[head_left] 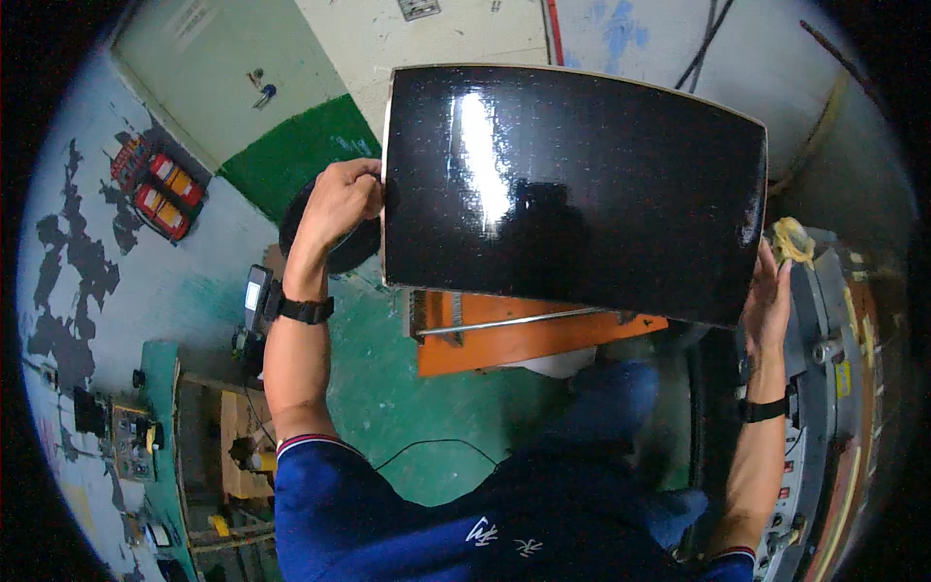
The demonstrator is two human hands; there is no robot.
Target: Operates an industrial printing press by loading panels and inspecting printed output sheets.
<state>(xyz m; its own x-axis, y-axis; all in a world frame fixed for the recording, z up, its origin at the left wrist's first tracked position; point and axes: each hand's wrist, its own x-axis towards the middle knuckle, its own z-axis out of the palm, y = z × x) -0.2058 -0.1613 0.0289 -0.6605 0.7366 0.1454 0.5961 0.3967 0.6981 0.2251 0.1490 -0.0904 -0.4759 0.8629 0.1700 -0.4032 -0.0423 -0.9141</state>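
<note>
A large glossy black panel (601, 204) with thin pale edges is held up before me, a bright light streak and a dark reflection on its face. My left hand (346, 199) is closed on its left edge, the fingers curled and the thumb against the rim. At the lower right corner, my right hand (767, 296) supports the panel's side edge, some of its fingers hidden behind the panel. Both wrists wear black straps, and a small device (257, 294) sits on the left one.
Below the panel stands an orange frame (465, 354) with a metal rod. A grey machine (824, 335) with a yellow cloth (793, 240) is at my right. Red fire extinguishers (163, 209) are by the left wall, a green workbench (160, 388) lower left, and a round black object (359, 250) behind my left hand.
</note>
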